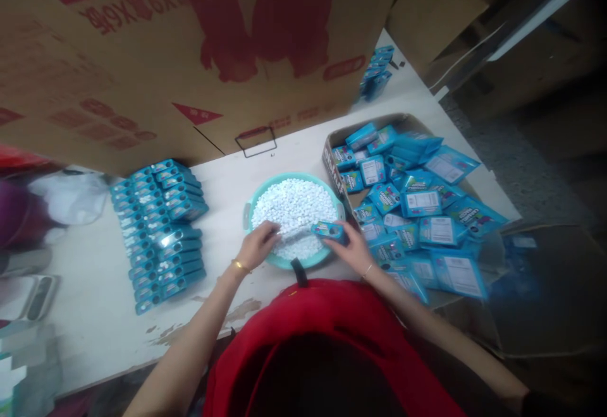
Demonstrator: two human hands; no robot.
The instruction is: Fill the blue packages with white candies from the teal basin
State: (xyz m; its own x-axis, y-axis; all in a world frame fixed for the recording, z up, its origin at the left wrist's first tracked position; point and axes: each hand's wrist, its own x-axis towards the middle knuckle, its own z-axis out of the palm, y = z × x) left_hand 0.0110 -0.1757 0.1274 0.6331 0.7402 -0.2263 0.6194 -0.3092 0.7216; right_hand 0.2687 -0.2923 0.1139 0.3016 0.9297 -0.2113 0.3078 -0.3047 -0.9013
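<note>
A teal basin (pixel 251 205) full of small white pellets (pixel 294 205) sits on the table in front of me. My right hand (pixel 351 249) holds a small blue box (pixel 328 230) over the basin's near right rim. Over the near left part of the basin, my left hand (pixel 257 244) has its fingers curled down on the pellets; whether it holds any is hidden. Both wrists wear thin bracelets.
Rows of small blue boxes (pixel 159 230) lie stacked on the left. A cardboard tray (pixel 332 151) at the right holds several flat blue packets (pixel 420 205). A big red-printed carton (pixel 190 57) stands behind the basin. More blue boxes (pixel 377 72) sit far back.
</note>
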